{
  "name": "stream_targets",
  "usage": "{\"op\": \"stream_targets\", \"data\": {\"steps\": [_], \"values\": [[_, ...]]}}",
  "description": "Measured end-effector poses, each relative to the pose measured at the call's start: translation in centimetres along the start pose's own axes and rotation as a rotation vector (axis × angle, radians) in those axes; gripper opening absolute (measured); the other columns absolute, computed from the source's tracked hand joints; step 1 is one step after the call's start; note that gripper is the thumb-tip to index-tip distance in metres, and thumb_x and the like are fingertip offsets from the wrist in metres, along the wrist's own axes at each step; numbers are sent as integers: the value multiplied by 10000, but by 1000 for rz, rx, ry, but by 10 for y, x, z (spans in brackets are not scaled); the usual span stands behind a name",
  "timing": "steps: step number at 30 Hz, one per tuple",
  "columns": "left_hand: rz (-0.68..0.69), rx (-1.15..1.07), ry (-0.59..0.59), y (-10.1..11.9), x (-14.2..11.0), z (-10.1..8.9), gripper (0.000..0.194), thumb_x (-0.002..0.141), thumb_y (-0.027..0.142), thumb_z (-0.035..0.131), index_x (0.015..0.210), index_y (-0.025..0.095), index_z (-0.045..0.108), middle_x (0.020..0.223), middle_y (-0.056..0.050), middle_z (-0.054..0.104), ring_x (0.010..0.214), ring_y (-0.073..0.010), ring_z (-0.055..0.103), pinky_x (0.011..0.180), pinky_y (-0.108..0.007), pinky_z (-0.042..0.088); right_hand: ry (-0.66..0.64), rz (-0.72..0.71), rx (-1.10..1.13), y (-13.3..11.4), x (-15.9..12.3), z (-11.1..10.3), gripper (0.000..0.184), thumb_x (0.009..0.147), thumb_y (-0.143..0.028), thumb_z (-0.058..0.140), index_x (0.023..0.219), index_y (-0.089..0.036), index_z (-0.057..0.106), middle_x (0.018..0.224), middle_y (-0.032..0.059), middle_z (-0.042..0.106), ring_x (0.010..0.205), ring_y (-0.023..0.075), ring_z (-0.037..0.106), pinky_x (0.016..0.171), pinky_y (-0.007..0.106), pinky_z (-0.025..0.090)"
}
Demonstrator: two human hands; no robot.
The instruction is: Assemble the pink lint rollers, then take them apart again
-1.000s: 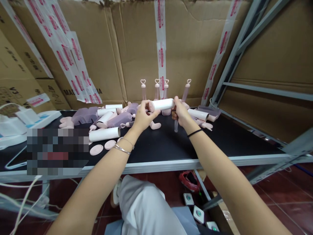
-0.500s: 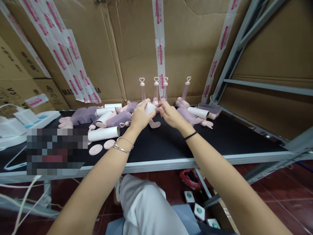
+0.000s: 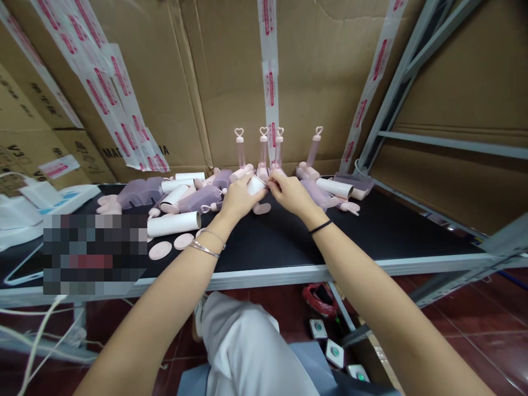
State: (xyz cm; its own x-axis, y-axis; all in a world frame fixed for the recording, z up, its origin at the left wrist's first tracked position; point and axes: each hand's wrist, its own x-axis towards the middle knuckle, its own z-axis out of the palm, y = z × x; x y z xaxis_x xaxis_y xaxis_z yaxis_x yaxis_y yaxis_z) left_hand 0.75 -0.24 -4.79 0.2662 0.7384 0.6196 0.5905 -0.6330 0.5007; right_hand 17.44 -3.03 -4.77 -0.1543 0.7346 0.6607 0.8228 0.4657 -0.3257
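My left hand (image 3: 238, 199) is wrapped round a white tube (image 3: 256, 185) above the black tabletop, and the tube's near end points toward my right hand. At that end, the fingers of my right hand (image 3: 292, 193) are pinched together; whatever lies between them is too small and hidden to name. Below the tube, a flat pale pink piece (image 3: 262, 208) rests on the table. Just behind my hands stand several clear pink tubes with heart-shaped tops, one of them a heart-topped tube (image 3: 241, 148) at the left, on pale pink bases.
To the left lie white tubes (image 3: 175, 224), lilac plastic parts (image 3: 201, 199) and pale pink discs (image 3: 160, 251). More lilac parts and a white tube (image 3: 336, 188) lie at the right. A power strip (image 3: 74, 199) sits far left. Cardboard (image 3: 231, 82) backs the table; a metal frame (image 3: 449, 144) bounds the right.
Both hands stay together at the white tube, which has turned slightly in my left hand. The view has shifted a little; the things on the table keep their places.
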Motion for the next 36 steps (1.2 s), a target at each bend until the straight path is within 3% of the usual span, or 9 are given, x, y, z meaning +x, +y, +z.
{"op": "stream_targets", "data": {"steps": [4,9,15,22,25,31,36], "values": [[-17,13,35,-2,1,1,455,727,439,729,1107,194,678,1086,-117,719,1037,-328,651,960,-474,485,-4,39,39,4,1,0,140,892,-250,443,890,-235,582,701,42,622,608,191,529,624,300,371],[-90,-15,5,3,1,-6,507,762,439,693,1207,201,646,1286,-118,648,1201,-343,581,1053,-509,413,-47,-11,143,-1,0,-3,183,898,-259,430,969,-229,596,728,33,636,651,193,566,649,302,404],[-61,-26,-26,4,1,-7,538,773,435,678,1261,216,622,1394,-113,575,1260,-360,541,1056,-535,409,-41,-14,66,-3,-1,-1,159,893,-270,442,912,-219,592,816,50,666,659,186,564,648,300,393],[-127,53,-33,4,0,-5,509,759,444,692,1199,192,655,1192,-124,686,1148,-334,605,1017,-466,436,8,101,-8,-1,0,-3,204,912,-257,417,977,-219,607,793,59,675,663,196,573,649,291,397],[-177,-44,85,1,3,-6,458,791,450,663,1154,172,646,1150,-110,691,1093,-283,621,995,-412,449,11,164,2,1,0,-5,219,910,-231,416,1016,-224,608,770,52,680,697,205,591,685,299,423],[-458,-489,526,-16,18,-6,433,862,539,560,1063,157,587,1048,-93,666,988,-215,631,886,-333,504,-57,125,25,3,1,-3,239,902,-226,435,1022,-217,641,759,36,681,698,189,603,697,289,431],[-537,-699,551,-20,21,0,459,885,507,550,1161,142,531,1129,-118,622,1016,-213,629,832,-320,532,-64,42,59,5,1,0,234,892,-211,458,990,-204,671,862,42,709,730,168,608,694,264,425]]}}
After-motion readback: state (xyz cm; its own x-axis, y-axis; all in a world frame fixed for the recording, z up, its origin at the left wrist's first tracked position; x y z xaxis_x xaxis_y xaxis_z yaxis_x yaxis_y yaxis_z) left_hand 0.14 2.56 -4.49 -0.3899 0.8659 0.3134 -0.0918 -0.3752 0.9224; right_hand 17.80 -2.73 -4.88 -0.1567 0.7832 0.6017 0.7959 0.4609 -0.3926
